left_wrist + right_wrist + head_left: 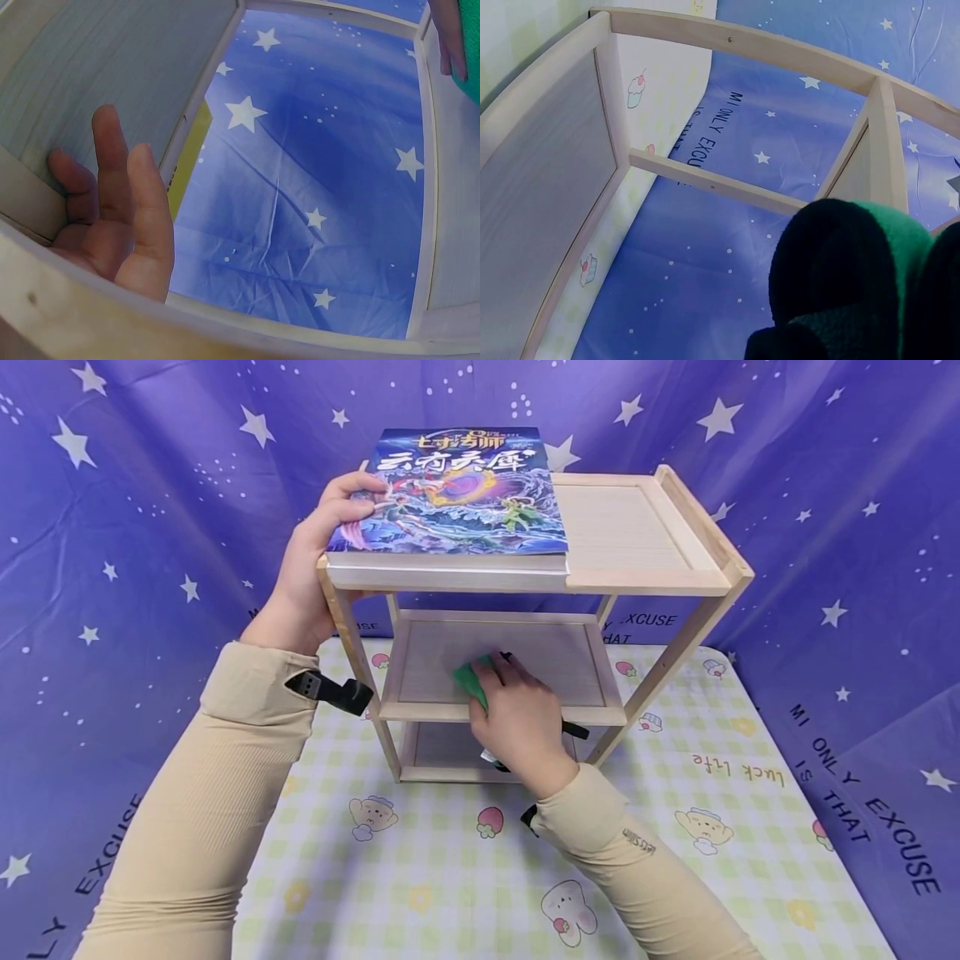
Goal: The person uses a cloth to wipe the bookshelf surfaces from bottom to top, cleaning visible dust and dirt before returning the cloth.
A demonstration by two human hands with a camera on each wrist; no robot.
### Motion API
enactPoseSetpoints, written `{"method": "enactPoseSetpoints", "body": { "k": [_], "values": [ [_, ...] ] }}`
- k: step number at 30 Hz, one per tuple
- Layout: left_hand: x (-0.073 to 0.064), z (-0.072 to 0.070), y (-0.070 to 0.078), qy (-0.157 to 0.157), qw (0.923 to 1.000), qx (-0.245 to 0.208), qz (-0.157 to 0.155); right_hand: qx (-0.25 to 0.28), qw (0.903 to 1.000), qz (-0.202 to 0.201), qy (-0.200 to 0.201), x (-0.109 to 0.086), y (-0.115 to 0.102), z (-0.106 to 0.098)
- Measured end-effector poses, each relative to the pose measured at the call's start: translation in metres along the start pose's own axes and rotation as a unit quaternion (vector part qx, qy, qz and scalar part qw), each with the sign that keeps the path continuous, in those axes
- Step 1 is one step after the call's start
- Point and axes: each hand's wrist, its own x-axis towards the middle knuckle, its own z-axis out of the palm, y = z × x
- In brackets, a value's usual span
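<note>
Home-like corner; exact room unclear. Beyond left hand [318,539] and right hand [521,714], and to either side: purple curtain [787,560] with white stars [720,420], English lettering [903,847]. Below hands: green-checked tablecloth [457,877] printed with cartoon bears [703,829], strawberries [490,822]. At hands: three-tier wooden shelf [622,527]. At left hand, on top of shelf: colourful illustrated book [465,497].

Tablecloth [450,877] “luck life”, backdrop [840,539] “EXCUSE”

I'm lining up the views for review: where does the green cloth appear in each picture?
Head: green cloth at the centre, partly under the right hand, at the middle shelf.
Left wrist: green cloth in the upper right corner, cut off by the picture's edge.
Right wrist: green cloth at lower right, partly covered.
Shared landmark: the pale wooden rack, seen in all three.
</note>
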Motion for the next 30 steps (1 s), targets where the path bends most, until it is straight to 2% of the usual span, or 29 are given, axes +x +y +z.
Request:
{"method": "enactPoseSetpoints", "body": {
  "k": [30],
  "values": [
    [-0.001, 0.000, 0.000, -0.005, 0.9999, -0.013, 0.001, -0.012, 0.9997, -0.021, 0.004, 0.004, -0.014, 0.004]
  ]
}}
